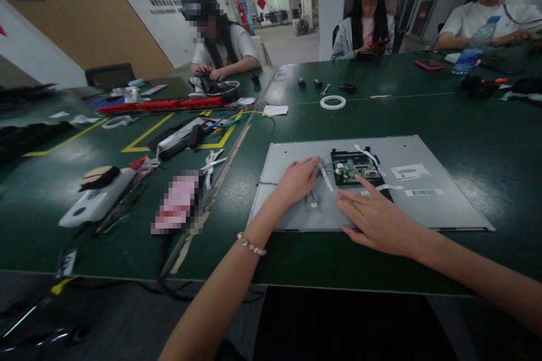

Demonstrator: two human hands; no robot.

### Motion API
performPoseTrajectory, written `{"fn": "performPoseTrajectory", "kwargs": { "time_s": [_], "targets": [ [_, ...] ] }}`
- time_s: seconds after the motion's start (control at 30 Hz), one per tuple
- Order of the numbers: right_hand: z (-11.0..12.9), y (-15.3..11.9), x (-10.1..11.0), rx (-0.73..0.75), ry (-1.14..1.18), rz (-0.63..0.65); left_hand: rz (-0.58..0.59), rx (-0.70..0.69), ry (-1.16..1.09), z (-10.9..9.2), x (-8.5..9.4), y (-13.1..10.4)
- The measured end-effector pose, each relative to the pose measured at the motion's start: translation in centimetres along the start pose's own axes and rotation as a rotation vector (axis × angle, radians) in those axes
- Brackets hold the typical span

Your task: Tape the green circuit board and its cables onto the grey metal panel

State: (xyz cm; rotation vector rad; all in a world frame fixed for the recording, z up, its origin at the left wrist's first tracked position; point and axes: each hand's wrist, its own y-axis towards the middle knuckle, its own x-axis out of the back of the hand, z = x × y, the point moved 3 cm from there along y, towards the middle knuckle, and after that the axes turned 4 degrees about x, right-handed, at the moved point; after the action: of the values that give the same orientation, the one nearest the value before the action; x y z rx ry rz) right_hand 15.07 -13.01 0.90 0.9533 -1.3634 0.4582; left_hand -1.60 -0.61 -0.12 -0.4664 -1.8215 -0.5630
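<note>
A flat grey metal panel (292,152), like the back of a display, lies on the table before me. On it sits a green circuit board (353,173) in a black bracket, with white tape strips around it. My left hand (298,181) rests on the panel left of the board, its fingers bent together over a thin grey cable (313,201); whatever is under the fingertips is hidden. A white tape strip (327,179) lies right by those fingertips. My right hand (376,220) is open, fingers spread over the panel, with a fingertip at the board's lower edge.
Left of the panel are a pink phone-like object (178,200), a white device (97,197) and tape strips (210,168). Beyond are a tape roll (332,102), a small wrench (326,89) and a red power strip (178,103). Several people sit across the green table (478,135).
</note>
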Motion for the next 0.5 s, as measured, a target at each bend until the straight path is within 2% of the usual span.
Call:
{"fn": "performPoseTrajectory", "kwargs": {
  "time_s": [0.1, 0.2, 0.3, 0.4, 0.5],
  "targets": [
    [-0.6, -2.2, 0.7, -0.058, 0.075, -0.007, 0.018, 0.014, 0.017, 0.1, -0.3, -0.1],
    [-3.2, -5.0, 1.5, -0.203, 0.111, -0.03, 0.032, 0.009, -0.006, 0.3, -0.4, 0.0],
    [-7.5, -8.0, 1.9, -0.445, 0.181, -0.077, 0.014, 0.036, -0.06, 0.8, -0.4, 0.4],
    [-11.6, -10.2, 1.5, -0.719, 0.361, -0.111, -0.006, 0.066, -0.139, 1.3, -0.3, 0.7],
    [-13.8, -11.1, 0.3, -0.931, 0.602, -0.213, -0.043, 0.084, -0.245, 1.7, 0.0, 0.8]
  ]
}}
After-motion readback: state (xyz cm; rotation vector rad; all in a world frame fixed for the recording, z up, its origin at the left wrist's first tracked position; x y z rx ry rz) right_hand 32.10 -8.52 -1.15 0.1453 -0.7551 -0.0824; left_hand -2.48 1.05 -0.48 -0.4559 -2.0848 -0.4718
